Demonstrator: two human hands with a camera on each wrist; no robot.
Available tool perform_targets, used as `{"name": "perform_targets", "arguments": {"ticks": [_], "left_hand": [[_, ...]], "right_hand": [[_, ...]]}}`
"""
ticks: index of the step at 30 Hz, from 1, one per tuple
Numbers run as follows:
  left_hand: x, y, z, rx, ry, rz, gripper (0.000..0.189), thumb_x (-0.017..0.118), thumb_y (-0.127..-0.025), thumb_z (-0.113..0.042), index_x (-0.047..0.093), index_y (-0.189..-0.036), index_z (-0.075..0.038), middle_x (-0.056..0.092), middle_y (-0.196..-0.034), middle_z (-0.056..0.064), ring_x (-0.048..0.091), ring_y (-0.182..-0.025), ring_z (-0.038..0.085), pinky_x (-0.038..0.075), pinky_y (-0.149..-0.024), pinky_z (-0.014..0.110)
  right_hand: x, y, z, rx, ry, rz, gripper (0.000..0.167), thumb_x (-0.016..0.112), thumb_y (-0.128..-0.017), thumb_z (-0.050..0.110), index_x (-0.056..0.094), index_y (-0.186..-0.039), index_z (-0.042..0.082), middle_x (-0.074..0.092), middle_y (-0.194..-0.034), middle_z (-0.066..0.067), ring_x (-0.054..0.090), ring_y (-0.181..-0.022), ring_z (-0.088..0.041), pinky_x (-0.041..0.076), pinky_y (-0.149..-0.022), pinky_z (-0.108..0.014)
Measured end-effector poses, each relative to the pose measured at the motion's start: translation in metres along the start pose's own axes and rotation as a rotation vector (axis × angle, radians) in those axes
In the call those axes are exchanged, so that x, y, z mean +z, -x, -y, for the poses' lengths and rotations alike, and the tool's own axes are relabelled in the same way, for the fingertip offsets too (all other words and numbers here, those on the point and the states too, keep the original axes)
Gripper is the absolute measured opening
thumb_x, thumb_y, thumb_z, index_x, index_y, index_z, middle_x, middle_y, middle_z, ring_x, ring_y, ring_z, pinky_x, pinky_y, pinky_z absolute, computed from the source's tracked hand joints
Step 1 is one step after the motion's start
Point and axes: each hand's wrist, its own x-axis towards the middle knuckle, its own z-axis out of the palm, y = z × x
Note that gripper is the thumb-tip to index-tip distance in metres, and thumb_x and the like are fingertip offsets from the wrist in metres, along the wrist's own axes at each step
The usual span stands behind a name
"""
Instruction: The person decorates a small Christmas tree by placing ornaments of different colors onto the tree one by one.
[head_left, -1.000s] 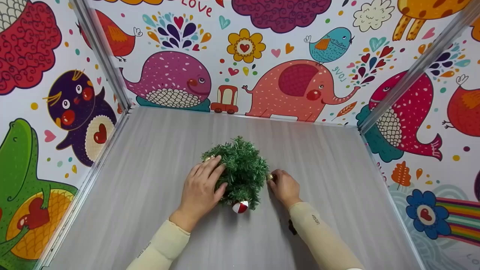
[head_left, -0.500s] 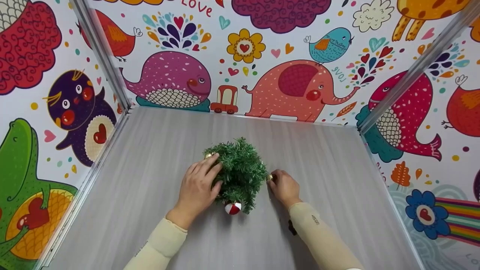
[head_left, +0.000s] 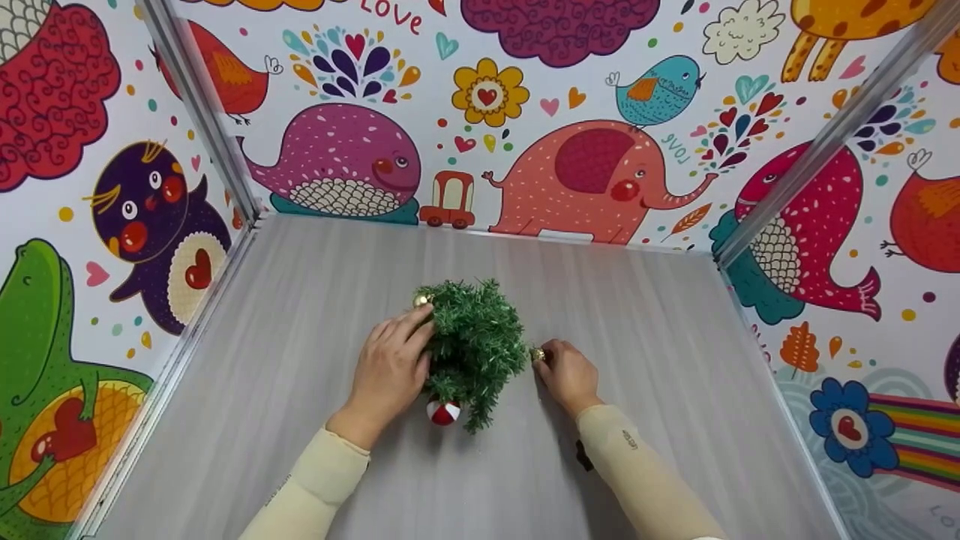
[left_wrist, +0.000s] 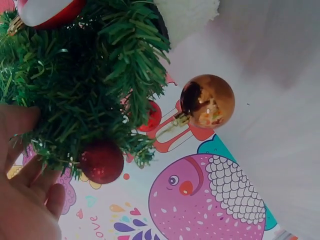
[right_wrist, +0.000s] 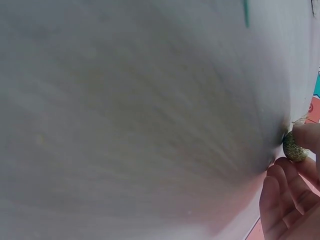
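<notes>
A small artificial Christmas tree stands on the tabletop. My left hand holds its left side, with green branches between thumb and fingers in the left wrist view. A red-and-white bauble hangs at the front, and a shiny gold bauble sits by my left fingertips. Two red baubles, one dark and one brighter, show in the left wrist view. To the right of the tree, my right hand pinches a small glittery gold bauble, close beside the branches.
Grey wood-look tabletop surrounds the tree. Printed cartoon panels, one with an elephant, close off the back and both sides along metal rails. A whitish piece shows at the tree's base.
The left hand has turned the tree, its front red-and-white bauble swinging left and the gold one moving slightly back. The right hand stays nearly still with its bauble.
</notes>
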Motion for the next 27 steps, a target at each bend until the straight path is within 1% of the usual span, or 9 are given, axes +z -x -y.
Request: {"name": "perform_targets", "arguments": {"ticks": [5,8,15,23,27], "left_hand": [[-0.0001,-0.0022,0.0035,-0.002,0.003,0.014,0.038,0.076,-0.079,0.003,0.069,-0.116,0.000,0.058,-0.138,0.011,0.059,-0.118,0.030,0.044,-0.100,0.043],[-0.0001,-0.0031,0.0047,0.000,0.008,0.007,0.035,0.074,-0.080,0.004,0.070,-0.115,0.000,0.059,-0.137,0.011,0.060,-0.117,0.030,0.044,-0.099,0.043],[-0.0004,-0.0040,0.0079,0.003,0.022,-0.022,0.029,0.071,-0.083,0.004,0.071,-0.111,-0.001,0.060,-0.136,0.010,0.061,-0.114,0.031,0.045,-0.098,0.044],[-0.0038,-0.0008,0.0106,-0.021,0.026,-0.003,0.039,0.075,-0.080,0.001,0.070,-0.119,-0.002,0.060,-0.136,0.010,0.061,-0.115,0.029,0.044,-0.098,0.044],[-0.0051,-0.0004,0.0101,-0.027,0.026,0.007,0.038,0.075,-0.081,-0.001,0.070,-0.119,-0.004,0.061,-0.136,0.009,0.060,-0.116,0.028,0.044,-0.098,0.044]], "right_hand": [[-0.0005,-0.0001,-0.0002,-0.008,-0.012,-0.008,0.025,0.073,-0.091,0.031,0.071,-0.110,0.015,0.068,-0.100,-0.003,0.067,-0.088,-0.025,0.055,-0.074,-0.047],[-0.0007,-0.0006,-0.0002,-0.005,-0.015,-0.006,0.025,0.074,-0.090,0.030,0.070,-0.110,0.014,0.068,-0.100,-0.004,0.067,-0.088,-0.025,0.054,-0.074,-0.047],[0.0002,-0.0012,0.0004,0.012,0.000,0.011,0.028,0.074,-0.090,0.032,0.070,-0.110,0.014,0.069,-0.102,-0.004,0.068,-0.090,-0.026,0.055,-0.075,-0.047],[-0.0014,-0.0011,0.0012,0.018,0.003,0.019,0.029,0.073,-0.091,0.032,0.069,-0.112,0.013,0.069,-0.104,-0.005,0.067,-0.090,-0.027,0.055,-0.075,-0.047],[-0.0012,-0.0003,0.0016,0.018,0.008,0.015,0.028,0.073,-0.091,0.032,0.069,-0.111,0.013,0.068,-0.102,-0.004,0.067,-0.088,-0.026,0.055,-0.075,-0.048]]}}
